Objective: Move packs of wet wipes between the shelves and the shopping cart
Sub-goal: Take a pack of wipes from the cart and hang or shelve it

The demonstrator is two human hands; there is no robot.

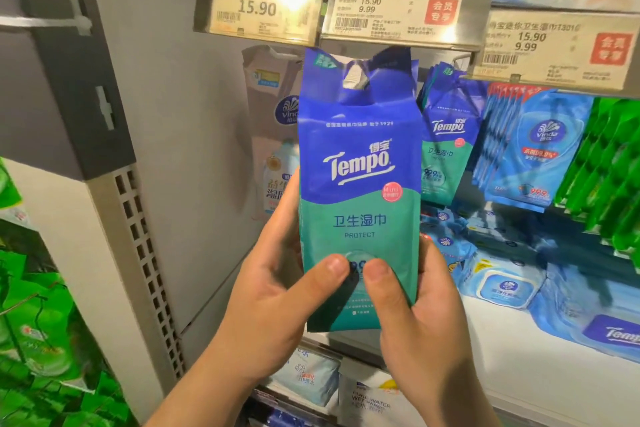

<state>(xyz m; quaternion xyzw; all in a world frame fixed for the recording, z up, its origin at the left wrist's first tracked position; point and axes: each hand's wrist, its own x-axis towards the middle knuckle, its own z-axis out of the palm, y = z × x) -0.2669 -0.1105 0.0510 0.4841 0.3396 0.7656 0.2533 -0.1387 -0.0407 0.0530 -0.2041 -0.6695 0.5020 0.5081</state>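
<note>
While both hands hold the pack [360, 184] upright before the shelf, left hand [277, 291] and right hand [412, 305] each pinch its lower part, thumb in front and fingers behind. Its hang hole sits just below the middle price tag [398, 9]; I judge it should stay level and slide squarely along the hook. Print reads "Tempo", "PROTECT", "Mini"; the tag shows 15.90 and 9.99.

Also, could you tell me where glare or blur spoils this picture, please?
Head view: glare washes out the leftmost price tag; the Tempo wet wipes pack, held by the left hand and right hand, is sharp; the green packs at the right edge are smeared.
</note>
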